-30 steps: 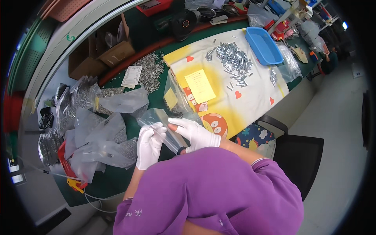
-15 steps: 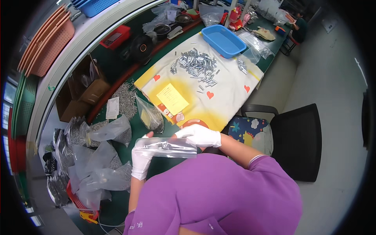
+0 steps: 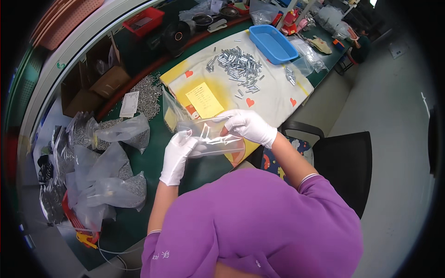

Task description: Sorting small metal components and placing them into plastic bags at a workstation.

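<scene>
I grip the clear plastic bag (image 3: 211,137) with 2 gloved hands, left hand (image 3: 178,155) and right hand (image 3: 248,126); slick film could slip free.

A second ago the clear bag (image 3: 211,138) was low by the bench (image 3: 153,162), bunched between the hands. Now the left hand (image 3: 178,155) and right hand (image 3: 248,126) have lifted it and pulled it out flat.

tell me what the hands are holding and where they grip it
A clear plastic bag, held between both: left hand at its left end, right hand at its upper right edge.
</scene>
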A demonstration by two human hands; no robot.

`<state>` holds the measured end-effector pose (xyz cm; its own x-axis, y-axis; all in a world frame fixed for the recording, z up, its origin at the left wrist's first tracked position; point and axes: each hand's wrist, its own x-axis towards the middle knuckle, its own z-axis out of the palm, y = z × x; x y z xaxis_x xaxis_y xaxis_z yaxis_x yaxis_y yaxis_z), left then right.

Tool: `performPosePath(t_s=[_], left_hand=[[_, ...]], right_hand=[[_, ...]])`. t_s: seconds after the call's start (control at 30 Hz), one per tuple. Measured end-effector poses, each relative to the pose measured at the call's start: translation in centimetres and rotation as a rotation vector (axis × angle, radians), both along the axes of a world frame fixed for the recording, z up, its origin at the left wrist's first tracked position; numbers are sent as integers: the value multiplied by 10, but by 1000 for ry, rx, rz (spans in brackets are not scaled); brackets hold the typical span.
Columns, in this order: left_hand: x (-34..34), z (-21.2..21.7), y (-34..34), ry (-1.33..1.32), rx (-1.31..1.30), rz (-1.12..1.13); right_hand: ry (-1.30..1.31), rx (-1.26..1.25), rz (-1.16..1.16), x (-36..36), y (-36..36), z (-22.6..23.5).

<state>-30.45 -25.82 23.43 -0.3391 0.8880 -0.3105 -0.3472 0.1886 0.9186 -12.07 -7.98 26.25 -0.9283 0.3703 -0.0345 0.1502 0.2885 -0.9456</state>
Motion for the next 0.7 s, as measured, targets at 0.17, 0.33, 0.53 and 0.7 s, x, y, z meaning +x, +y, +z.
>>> performPosePath(t_s=[0.17, 0.33, 0.53, 0.7], left_hand=[[21, -20, 39, -31, 0, 279], [51, -44, 81, 21, 23, 417], [74, -55, 120, 637, 8, 314], [87, -44, 135, 119, -83, 299]], right_hand=[[171, -520, -99, 6, 48, -7], [-27, -578, 110, 16, 100, -51], [-85, -453, 86, 30, 149, -75], [-75, -443, 102, 43, 176, -77]])
